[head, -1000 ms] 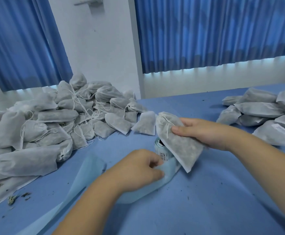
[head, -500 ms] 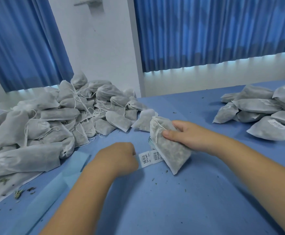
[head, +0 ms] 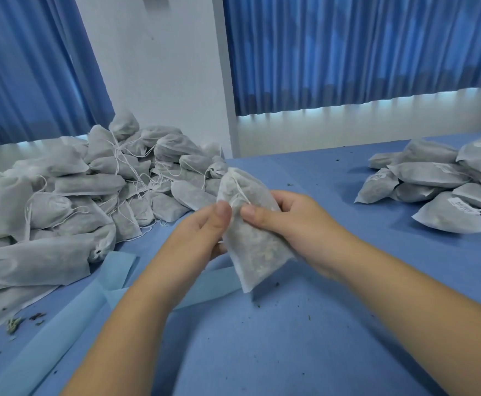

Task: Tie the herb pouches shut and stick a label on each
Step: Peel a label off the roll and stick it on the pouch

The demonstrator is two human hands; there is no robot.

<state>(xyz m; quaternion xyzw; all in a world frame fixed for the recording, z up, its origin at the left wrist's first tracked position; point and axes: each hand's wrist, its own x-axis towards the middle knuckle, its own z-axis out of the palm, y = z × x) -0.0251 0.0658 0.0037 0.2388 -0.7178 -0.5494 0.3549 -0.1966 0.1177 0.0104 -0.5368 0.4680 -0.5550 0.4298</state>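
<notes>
Pouch [head: 250,238], filled with herbs, is held above the blue desk [head: 290,338] at centre, left hand [head: 202,232] and right hand [head: 287,221] both pinching it near its drawstring. Unlabelled pouches [head: 70,201] heap far left; labelled ones [head: 445,184] lie far right.

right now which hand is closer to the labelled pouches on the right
Right. The right hand grips the held pouch on the side facing the labelled pouches; the left hand pinches the pouch's opposite side, farther away.
</notes>
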